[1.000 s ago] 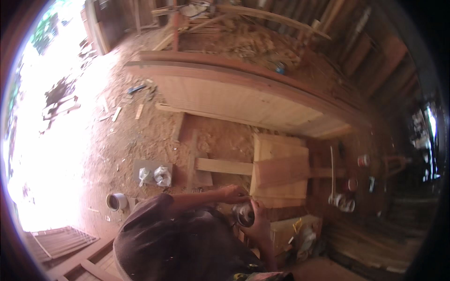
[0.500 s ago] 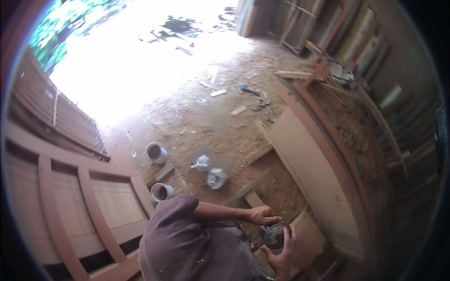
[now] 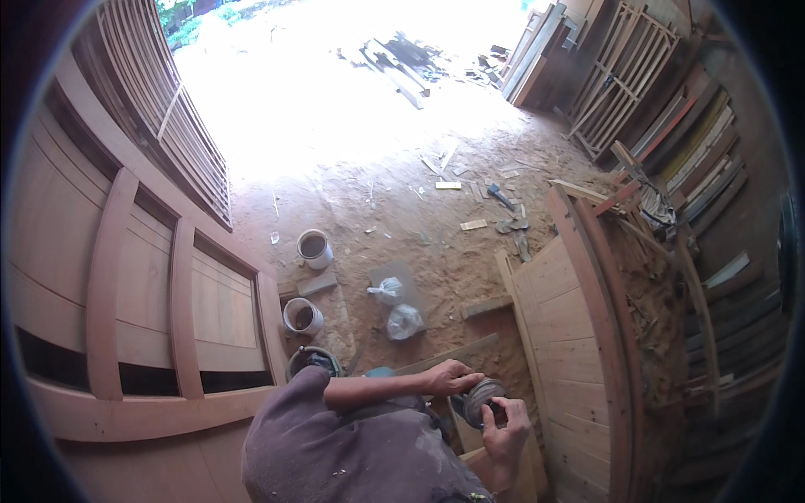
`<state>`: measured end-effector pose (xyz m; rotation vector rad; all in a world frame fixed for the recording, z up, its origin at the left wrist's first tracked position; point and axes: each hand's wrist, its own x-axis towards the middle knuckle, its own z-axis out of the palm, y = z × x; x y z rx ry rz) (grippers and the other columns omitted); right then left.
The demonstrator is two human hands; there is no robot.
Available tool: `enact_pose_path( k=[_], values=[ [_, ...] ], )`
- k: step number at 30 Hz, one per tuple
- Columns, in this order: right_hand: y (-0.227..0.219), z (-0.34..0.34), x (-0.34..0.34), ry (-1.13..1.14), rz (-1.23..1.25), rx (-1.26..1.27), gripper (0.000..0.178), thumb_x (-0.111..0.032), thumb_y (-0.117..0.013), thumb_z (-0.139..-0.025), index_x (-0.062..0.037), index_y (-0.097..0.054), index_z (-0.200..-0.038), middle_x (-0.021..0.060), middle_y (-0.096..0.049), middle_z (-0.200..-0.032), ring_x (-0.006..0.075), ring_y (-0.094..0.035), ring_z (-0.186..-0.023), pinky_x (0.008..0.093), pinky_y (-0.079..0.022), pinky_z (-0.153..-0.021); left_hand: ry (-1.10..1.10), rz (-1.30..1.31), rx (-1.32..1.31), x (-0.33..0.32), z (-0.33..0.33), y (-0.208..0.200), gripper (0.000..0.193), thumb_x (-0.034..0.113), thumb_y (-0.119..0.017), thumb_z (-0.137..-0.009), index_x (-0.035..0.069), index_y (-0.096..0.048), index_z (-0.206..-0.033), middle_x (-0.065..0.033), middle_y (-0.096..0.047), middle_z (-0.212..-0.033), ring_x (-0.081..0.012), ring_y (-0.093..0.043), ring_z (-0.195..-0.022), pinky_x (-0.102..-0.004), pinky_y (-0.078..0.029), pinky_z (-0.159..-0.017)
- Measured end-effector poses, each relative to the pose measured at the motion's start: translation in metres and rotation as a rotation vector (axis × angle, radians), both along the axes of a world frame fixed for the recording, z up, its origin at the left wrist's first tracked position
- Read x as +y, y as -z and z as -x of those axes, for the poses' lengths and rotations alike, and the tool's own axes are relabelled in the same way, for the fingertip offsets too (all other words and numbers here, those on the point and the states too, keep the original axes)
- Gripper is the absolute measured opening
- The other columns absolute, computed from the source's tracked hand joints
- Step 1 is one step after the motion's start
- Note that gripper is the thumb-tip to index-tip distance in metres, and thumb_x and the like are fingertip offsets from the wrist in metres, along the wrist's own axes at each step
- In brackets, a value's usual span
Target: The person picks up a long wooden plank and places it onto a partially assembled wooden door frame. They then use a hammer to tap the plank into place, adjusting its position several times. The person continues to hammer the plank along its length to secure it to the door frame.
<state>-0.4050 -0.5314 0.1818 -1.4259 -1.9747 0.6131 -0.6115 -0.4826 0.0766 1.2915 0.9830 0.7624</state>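
A round dark object (image 3: 481,401) with a ringed edge is in front of my body, its exact kind unclear. My left hand (image 3: 453,379) closes over its upper left edge, the forearm reaching across from the left. On its lower right side, my right hand (image 3: 506,429) has thumb and fingers bent together against its face. Whether a small piece sits between those fingertips cannot be made out. Below my hands are pale wooden boards (image 3: 533,469), partly hidden by my arm.
A panelled wooden door (image 3: 186,310) stands at left. Two pails (image 3: 315,250) and two tied plastic bags (image 3: 405,322) sit on the sandy floor. A wooden panel (image 3: 570,352) leans along the right. A hammer-like tool (image 3: 501,197) and wood scraps lie farther off.
The view has turned, so the surroundings sit farther right. My right hand has shifted from spread fingers around the object's side to bent fingers on its face. My left hand stays on it.
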Motion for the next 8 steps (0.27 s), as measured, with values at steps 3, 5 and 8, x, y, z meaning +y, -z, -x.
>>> enact_pose_path(
  k=[3,5,8],
  values=[
    [-0.003,-0.009,-0.005,-0.017,0.032,0.030,0.020,-0.004,-0.081,-0.081,-0.0029,-0.070,-0.098,0.0123,-0.066,-0.092,0.0251,-0.068,-0.075,0.0356,-0.054,-0.067,-0.057,-0.011,0.005,-0.014,-0.010,0.002,0.051,0.044,-0.055,-0.107,-0.003,-0.075,-0.108,-0.0099,-0.073,-0.081,-0.0102,-0.062,-0.077,-0.0355,-0.054,-0.071],
    [-0.004,-0.017,-0.008,-0.031,0.013,0.090,0.019,-0.004,-0.080,-0.082,-0.0032,-0.070,-0.097,0.0119,-0.067,-0.092,0.0244,-0.069,-0.076,0.0344,-0.055,-0.068,-0.082,-0.051,0.022,-0.020,-0.016,0.006,0.049,0.041,-0.056,-0.108,-0.004,-0.074,-0.114,-0.0094,-0.073,-0.082,-0.0088,-0.061,-0.080,-0.0340,-0.054,-0.071],
    [-0.002,-0.031,-0.013,-0.038,-0.034,0.205,0.018,-0.005,-0.080,-0.082,-0.0036,-0.070,-0.097,0.0113,-0.068,-0.093,0.0248,-0.071,-0.079,0.0336,-0.056,-0.071,-0.115,0.014,0.011,-0.027,-0.024,-0.001,0.048,0.040,-0.057,-0.108,-0.004,-0.074,-0.114,-0.0100,-0.074,-0.084,-0.0091,-0.062,-0.082,-0.0343,-0.055,-0.073]
  ],
)
